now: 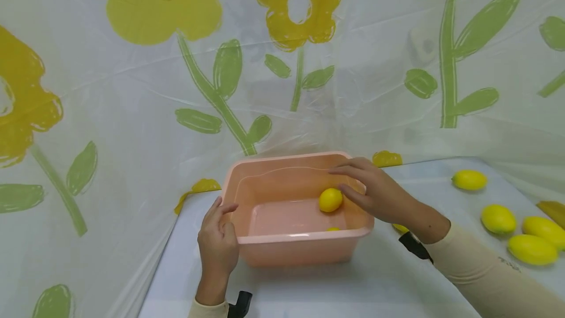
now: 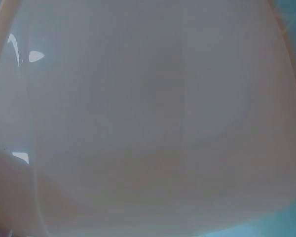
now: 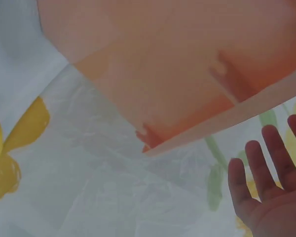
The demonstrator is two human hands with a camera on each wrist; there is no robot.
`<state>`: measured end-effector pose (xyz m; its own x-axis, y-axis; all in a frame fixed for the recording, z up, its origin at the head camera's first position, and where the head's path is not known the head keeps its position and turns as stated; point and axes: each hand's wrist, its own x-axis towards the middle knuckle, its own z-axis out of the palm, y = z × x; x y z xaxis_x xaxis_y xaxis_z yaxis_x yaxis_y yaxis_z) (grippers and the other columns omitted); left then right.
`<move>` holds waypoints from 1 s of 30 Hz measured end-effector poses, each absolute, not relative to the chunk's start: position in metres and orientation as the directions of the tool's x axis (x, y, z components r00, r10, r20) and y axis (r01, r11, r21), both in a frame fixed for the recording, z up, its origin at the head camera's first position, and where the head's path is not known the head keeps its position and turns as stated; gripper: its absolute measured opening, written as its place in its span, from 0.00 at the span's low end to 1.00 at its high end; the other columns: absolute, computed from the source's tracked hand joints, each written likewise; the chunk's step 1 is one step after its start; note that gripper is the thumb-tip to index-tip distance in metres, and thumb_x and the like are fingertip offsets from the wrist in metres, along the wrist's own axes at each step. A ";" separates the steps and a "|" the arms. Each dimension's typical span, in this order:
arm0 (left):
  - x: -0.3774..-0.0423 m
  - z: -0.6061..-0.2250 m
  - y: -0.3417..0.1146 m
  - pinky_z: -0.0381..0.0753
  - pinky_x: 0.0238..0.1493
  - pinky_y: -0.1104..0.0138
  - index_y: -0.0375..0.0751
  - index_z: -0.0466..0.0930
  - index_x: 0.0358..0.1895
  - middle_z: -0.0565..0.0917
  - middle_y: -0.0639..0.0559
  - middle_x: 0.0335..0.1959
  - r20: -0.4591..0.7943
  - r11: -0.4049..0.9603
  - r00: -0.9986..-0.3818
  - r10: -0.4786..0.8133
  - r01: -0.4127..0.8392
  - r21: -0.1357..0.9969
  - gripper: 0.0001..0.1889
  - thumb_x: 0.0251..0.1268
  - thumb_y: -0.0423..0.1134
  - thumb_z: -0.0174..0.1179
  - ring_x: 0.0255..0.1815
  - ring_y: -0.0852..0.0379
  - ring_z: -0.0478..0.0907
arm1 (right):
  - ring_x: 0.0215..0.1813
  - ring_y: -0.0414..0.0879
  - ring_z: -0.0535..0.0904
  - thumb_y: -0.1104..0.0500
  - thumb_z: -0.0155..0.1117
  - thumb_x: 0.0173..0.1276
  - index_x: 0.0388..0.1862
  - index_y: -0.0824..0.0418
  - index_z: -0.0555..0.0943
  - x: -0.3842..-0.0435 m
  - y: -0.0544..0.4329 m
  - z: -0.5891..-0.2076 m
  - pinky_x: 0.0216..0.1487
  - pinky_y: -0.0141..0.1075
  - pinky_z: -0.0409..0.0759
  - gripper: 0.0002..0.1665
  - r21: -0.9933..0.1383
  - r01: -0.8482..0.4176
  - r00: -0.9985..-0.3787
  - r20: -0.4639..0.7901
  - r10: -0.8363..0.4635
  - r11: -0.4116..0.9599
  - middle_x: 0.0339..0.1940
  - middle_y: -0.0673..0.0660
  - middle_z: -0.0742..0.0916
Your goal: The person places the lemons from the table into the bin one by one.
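Note:
A pink plastic basin stands on the white-covered table, its inside facing me. My left hand grips its left rim, fingers over the edge and thumb at the front. The basin's wall fills the left wrist view, where no fingers can be made out. My right hand is over the basin's right side, next to a yellow lemon inside. In the right wrist view the fingers of my right hand are extended and spread, holding nothing. A second lemon is mostly hidden behind the front rim.
Several lemons lie on the table at the right, among them a far lemon and a near lemon. Another lemon is partly covered by my right wrist. A flower-printed sheet hangs behind the table.

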<state>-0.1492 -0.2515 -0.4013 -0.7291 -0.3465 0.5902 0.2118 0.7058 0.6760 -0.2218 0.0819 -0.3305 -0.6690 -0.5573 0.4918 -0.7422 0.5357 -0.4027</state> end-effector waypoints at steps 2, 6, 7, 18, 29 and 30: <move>-0.149 -0.402 -0.251 0.66 0.31 0.63 0.36 0.86 0.45 0.81 0.38 0.63 0.592 0.706 -0.728 -0.345 0.215 0.675 0.20 0.58 0.23 0.45 0.71 0.43 0.72 | 0.64 0.52 0.76 0.63 0.69 0.65 0.60 0.53 0.81 -0.214 0.088 -0.335 0.62 0.52 0.79 0.23 -0.411 -0.733 -0.675 0.538 -0.505 0.541 0.61 0.53 0.82; -0.150 -0.402 -0.251 0.67 0.34 0.60 0.36 0.86 0.44 0.81 0.38 0.63 0.601 0.710 -0.724 -0.340 0.222 0.668 0.19 0.57 0.23 0.46 0.71 0.43 0.73 | 0.64 0.49 0.76 0.64 0.69 0.65 0.60 0.52 0.82 -0.200 0.102 -0.344 0.65 0.27 0.73 0.24 -0.433 -0.686 -0.709 0.577 -0.405 0.585 0.60 0.51 0.83; -0.151 -0.402 -0.251 0.67 0.33 0.61 0.36 0.86 0.44 0.81 0.37 0.62 0.603 0.711 -0.723 -0.338 0.224 0.667 0.19 0.57 0.23 0.46 0.70 0.42 0.73 | 0.64 0.49 0.76 0.64 0.69 0.65 0.60 0.52 0.82 -0.197 0.105 -0.346 0.65 0.21 0.69 0.24 -0.443 -0.673 -0.719 0.582 -0.380 0.593 0.60 0.51 0.83; -0.152 -0.401 -0.254 0.65 0.29 0.63 0.37 0.86 0.45 0.82 0.39 0.62 0.595 0.718 -0.727 -0.341 0.207 0.664 0.19 0.58 0.23 0.46 0.71 0.43 0.73 | 0.63 0.54 0.75 0.64 0.68 0.65 0.59 0.59 0.82 -0.188 0.136 -0.376 0.62 0.09 0.55 0.21 -0.534 -0.567 -0.785 0.582 -0.214 0.627 0.59 0.57 0.83; -0.151 -0.401 -0.250 0.76 0.50 0.48 0.34 0.85 0.45 0.80 0.37 0.63 0.581 0.696 -0.734 -0.350 0.211 0.686 0.18 0.60 0.23 0.45 0.72 0.40 0.71 | 0.64 0.61 0.73 0.63 0.68 0.66 0.62 0.60 0.79 -0.190 0.159 -0.400 0.60 0.65 0.72 0.24 -0.571 -0.421 -0.880 0.447 -0.165 0.705 0.62 0.63 0.81; -0.150 -0.401 -0.249 0.76 0.49 0.48 0.34 0.85 0.44 0.81 0.36 0.62 0.583 0.696 -0.734 -0.349 0.213 0.685 0.18 0.60 0.23 0.45 0.71 0.40 0.71 | 0.65 0.63 0.72 0.64 0.68 0.65 0.62 0.61 0.78 -0.190 0.160 -0.401 0.60 0.67 0.71 0.25 -0.576 -0.404 -0.891 0.423 -0.164 0.710 0.62 0.64 0.80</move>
<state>-0.1504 -0.2492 -0.4007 -0.7336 -0.3495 0.5828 0.2127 0.6965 0.6853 -0.1900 0.1601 -0.4011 -0.8912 -0.1643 0.4229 -0.4044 0.7103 -0.5762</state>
